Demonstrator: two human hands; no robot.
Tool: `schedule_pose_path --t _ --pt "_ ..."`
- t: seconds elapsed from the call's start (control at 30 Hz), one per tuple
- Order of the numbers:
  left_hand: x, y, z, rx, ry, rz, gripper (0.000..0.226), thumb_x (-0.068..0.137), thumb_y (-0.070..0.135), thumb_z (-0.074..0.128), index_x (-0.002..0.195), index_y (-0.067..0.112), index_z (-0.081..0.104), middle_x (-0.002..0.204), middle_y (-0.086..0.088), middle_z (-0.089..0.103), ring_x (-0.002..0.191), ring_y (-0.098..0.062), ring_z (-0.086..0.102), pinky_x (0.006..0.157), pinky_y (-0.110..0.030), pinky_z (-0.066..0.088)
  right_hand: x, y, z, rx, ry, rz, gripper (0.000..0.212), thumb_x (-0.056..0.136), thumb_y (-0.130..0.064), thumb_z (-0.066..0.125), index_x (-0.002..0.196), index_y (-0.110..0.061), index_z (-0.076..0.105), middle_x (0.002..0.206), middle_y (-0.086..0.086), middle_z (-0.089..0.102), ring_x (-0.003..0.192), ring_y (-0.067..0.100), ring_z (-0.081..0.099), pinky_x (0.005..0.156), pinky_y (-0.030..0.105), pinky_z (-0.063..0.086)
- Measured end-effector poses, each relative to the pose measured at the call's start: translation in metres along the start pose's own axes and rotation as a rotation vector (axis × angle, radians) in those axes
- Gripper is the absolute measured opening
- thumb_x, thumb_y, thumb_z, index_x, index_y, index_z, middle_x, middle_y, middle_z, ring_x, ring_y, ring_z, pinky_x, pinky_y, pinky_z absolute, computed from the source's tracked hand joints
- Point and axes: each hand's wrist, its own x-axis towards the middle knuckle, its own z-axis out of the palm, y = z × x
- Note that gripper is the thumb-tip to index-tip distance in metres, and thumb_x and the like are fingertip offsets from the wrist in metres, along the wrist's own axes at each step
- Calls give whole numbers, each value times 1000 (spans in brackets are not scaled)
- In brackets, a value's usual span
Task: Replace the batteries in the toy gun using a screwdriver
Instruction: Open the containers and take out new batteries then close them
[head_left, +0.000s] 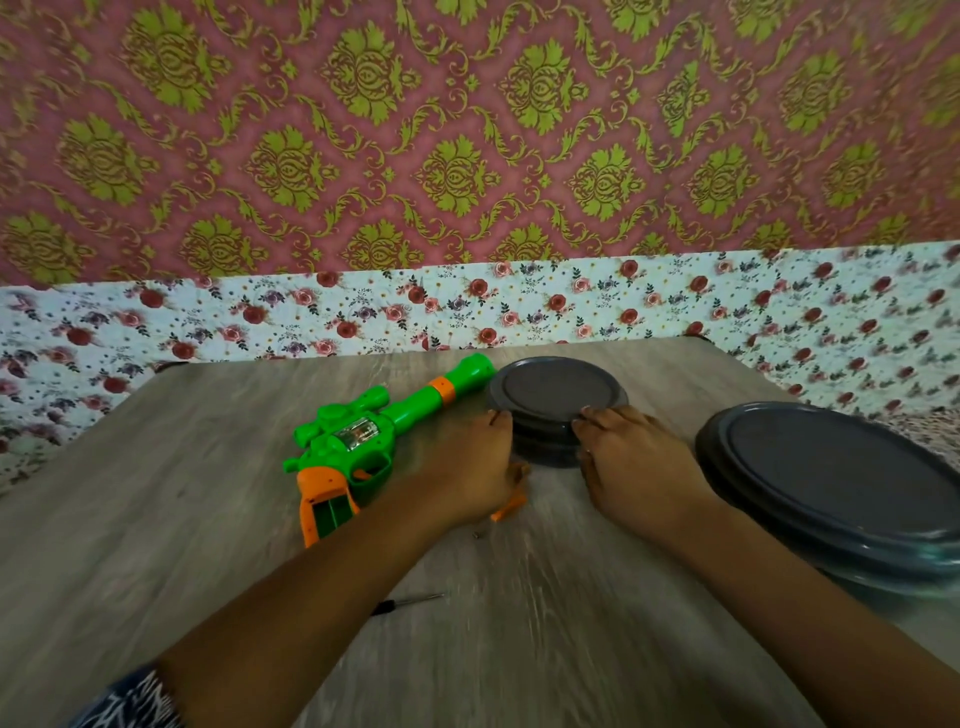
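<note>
Toy gun (363, 431): green-and-orange moulded plastic, judged light, rigid and smooth, best held by its orange grip with the open battery bay; lies on table (156, 519) just left of left hand (467, 467) and right hand (628, 462), both grasping small lidded container (556, 389).

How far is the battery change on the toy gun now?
Done: the toy gun's handle compartment is open; its orange cover and a small screw lie on the table, the screwdriver set down. In hand: both hands, left and right, grip the small lidded container. Left: fitting batteries, closing, screwing.
</note>
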Motion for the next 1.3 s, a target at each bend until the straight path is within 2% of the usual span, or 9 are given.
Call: schedule_pose_path --t 0.17,0.27,0.4,0.57,0.73,0.87,0.97,1.13,1.3 --pt "41 26 9 -220 -118 -32 58 89 32 57 137 8 35 138 -13 44 119 -27 48 95 -34 40 25 25 -14 -7 -126 142 39 88 -19 47 125 -11 45 120 12 58 109 28 53 94 38 41" --pt "67 40 18 -301 -147 -36 63 88 30 59 140 8 32 139 -15 44 119 -28 49 99 -37 43 46 40 -18 -13 -198 222 43 89 -17 48 130 -7 38 120 15 57 107 31 56 89 38 44" --pt "96 55 30 -346 -173 -60 73 91 28 55 148 7 14 152 -17 26 130 -32 41 106 -38 36 69 67 -9 29 -234 281 35 89 -14 49 124 -9 49 119 15 58 103 29 58 86 36 48" --pt "108 63 41 -376 -168 -112 78 92 27 54 149 9 4 156 -14 14 134 -31 37 108 -37 35 77 92 1 134 -251 232 30 89 -12 47 117 -10 55 112 14 62 86 23 57 71 29 43" --pt "67 71 37 -424 -62 -19 78 92 35 53 149 6 7 157 -13 12 143 -27 20 114 -31 20 39 105 -15 197 -218 227 36 93 -16 40 128 -11 47 123 15 58 103 28 56 86 35 44" --pt "8 82 34 -503 -69 78 74 92 38 52 149 11 12 157 -5 17 142 -17 21 110 -19 16 -6 120 -20 72 -231 301 56 99 -37 28 145 -8 17 154 13 20 140 28 24 115 40 21" --pt "-24 86 36 -506 -153 112 76 92 41 51 149 15 9 158 -1 14 143 -12 17 107 -13 11 -25 119 -11 92 -259 372 63 97 -49 18 147 -12 9 157 11 5 145 25 7 117 44 8" --pt "-56 75 33 -419 -240 131 79 93 46 45 150 15 1 159 1 2 145 -9 5 105 -11 2 -29 101 -3 141 -179 409 63 97 -49 16 147 -11 12 157 12 8 145 26 7 117 47 6" --pt "-81 68 29 -512 -195 55 89 85 56 51 150 21 2 159 4 9 143 -9 14 108 -17 12 -26 61 -3 158 -145 408 63 96 -48 18 145 -9 18 156 14 11 144 29 9 116 52 8"
